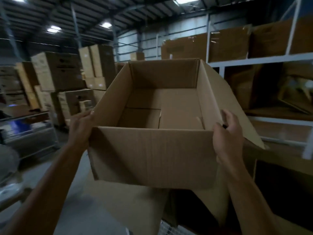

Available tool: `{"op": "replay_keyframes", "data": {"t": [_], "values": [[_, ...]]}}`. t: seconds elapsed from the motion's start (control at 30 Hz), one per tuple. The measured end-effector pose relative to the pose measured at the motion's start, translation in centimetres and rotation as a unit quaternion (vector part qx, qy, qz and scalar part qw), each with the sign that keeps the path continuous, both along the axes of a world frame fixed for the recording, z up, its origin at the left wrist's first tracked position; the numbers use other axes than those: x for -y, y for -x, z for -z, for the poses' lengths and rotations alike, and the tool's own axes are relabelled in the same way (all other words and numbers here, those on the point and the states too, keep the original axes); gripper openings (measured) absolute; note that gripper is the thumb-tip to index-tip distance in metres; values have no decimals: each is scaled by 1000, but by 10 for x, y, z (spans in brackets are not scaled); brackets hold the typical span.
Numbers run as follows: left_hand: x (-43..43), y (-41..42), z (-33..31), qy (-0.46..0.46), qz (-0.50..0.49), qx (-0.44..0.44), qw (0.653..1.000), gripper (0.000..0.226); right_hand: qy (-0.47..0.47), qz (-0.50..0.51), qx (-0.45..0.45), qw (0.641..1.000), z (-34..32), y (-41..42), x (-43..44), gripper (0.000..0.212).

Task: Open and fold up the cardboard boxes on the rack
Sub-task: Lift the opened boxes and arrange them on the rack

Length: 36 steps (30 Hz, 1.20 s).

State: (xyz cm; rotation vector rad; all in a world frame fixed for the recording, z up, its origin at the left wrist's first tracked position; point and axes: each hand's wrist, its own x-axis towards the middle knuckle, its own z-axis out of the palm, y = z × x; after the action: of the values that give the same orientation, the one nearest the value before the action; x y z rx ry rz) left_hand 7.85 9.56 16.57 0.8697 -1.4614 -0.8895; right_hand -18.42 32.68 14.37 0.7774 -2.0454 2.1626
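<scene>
— Where are the hands?

— On the two near corners of the box [152,156]. The left hand [81,126] wraps round the near left corner, with its thumb up by the rim and its fingers curled against the outside wall. The right hand [227,138] curls round the near right corner, pinching the cardboard where the side flap [233,106] begins.

— So where is the box itself?

— It is held up in the air in front of the person, just beside the rack and not on a shelf. Its open side faces up and it tips a little toward the camera. The bottom flaps are folded in and overlap to make a floor. The side flap on the right sticks out and slopes downward.

— Anything under it?

— A sheet of flat cardboard [132,206] lies lower down, partly hidden by the box.

— And farther back?

— The white rack [254,60] stands on the right, its shelves filled with brown cardboard too blurred to make out. Stacked cartons [57,72] stand on the left, well apart from the box. Ceiling lights [54,28] glow overhead.
</scene>
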Motion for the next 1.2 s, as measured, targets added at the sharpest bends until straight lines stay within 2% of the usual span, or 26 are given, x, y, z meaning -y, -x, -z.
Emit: {"op": "replay_keyframes", "data": {"t": [0.07, 0.27, 0.43, 0.53, 0.93, 1.2], "values": [[36, 1, -3, 3, 33, 15, 999, 21, 1, 40, 7, 999, 0, -14, 18, 52], [101, 4, 1, -17, 96, 64, 993, 21, -31, 77, 30, 996, 7, -42, 55, 52], [132, 15, 26, -56, 68, 97, 991, 24, -92, 89, 45, 991, 20, -49, 80, 52], [149, 16, 36, -62, 87, 107, 989, 27, -111, 107, 37, 987, 25, -46, 89, 50], [230, 20, 15, -30, 152, 128, 980, 28, -82, 165, 56, 981, 8, -80, 142, 50], [259, 14, 66, -13, 170, 183, 968, 32, -94, 191, 94, 972, 44, -119, 174, 52]]}}
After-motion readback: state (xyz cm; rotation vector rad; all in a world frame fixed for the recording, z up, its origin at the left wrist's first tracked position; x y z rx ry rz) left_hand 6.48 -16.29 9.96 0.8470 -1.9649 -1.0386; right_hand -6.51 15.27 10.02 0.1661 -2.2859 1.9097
